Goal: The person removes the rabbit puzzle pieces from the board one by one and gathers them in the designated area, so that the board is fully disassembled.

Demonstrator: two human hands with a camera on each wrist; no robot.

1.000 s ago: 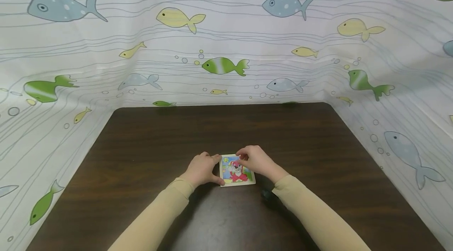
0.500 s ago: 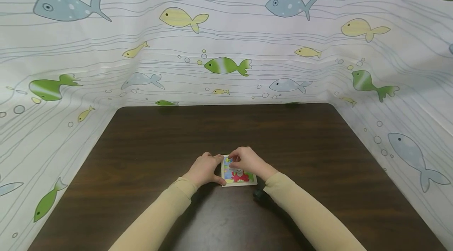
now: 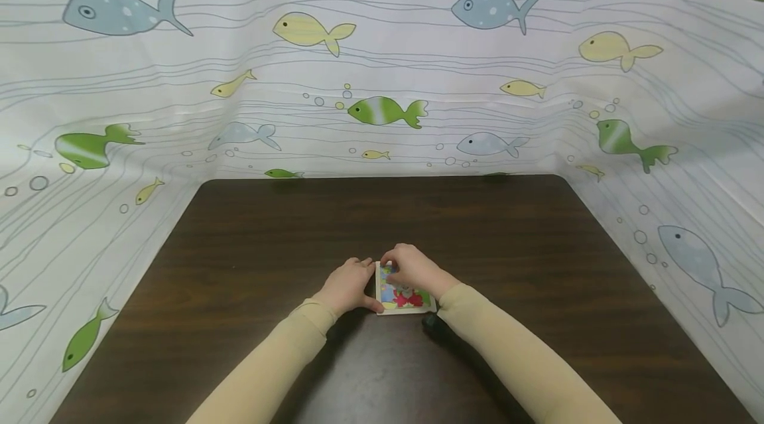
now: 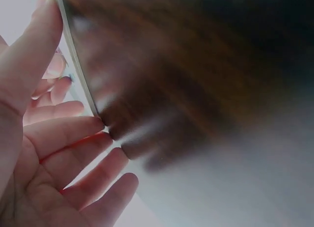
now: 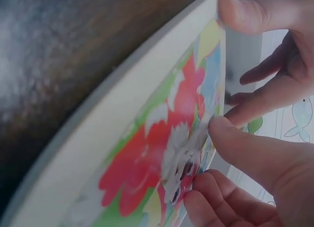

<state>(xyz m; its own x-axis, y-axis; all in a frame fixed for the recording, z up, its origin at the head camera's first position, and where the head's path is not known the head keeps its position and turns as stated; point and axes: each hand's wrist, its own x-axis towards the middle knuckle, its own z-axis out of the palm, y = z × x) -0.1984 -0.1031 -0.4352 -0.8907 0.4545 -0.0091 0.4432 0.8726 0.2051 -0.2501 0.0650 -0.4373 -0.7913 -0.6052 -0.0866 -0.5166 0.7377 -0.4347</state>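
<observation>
A small square picture board [image 3: 408, 301] with a pale border and a red, white, blue and green animal print lies on the table. My left hand [image 3: 346, 288] lies along its left side, thumb at the near corner and fingers at the far one. In the left wrist view those fingers [image 4: 83, 146] look fairly straight, their tips along the board's edge. Over the upper left of the print is my right hand [image 3: 412, 270], fingers bent. The right wrist view shows its thumb and fingertips close on the print; I cannot tell whether they pinch a piece.
The dark wood-grain table [image 3: 251, 238] stretches around the board on all sides. A white curtain with printed fish [image 3: 382, 26] encloses its back and sides. Below my right wrist is a small black object [image 3: 431, 324].
My right hand has moved left across the board, from its upper right to its upper left, covering more of the animal's head. My left hand stays at the left edge. The head view has shifted slightly.
</observation>
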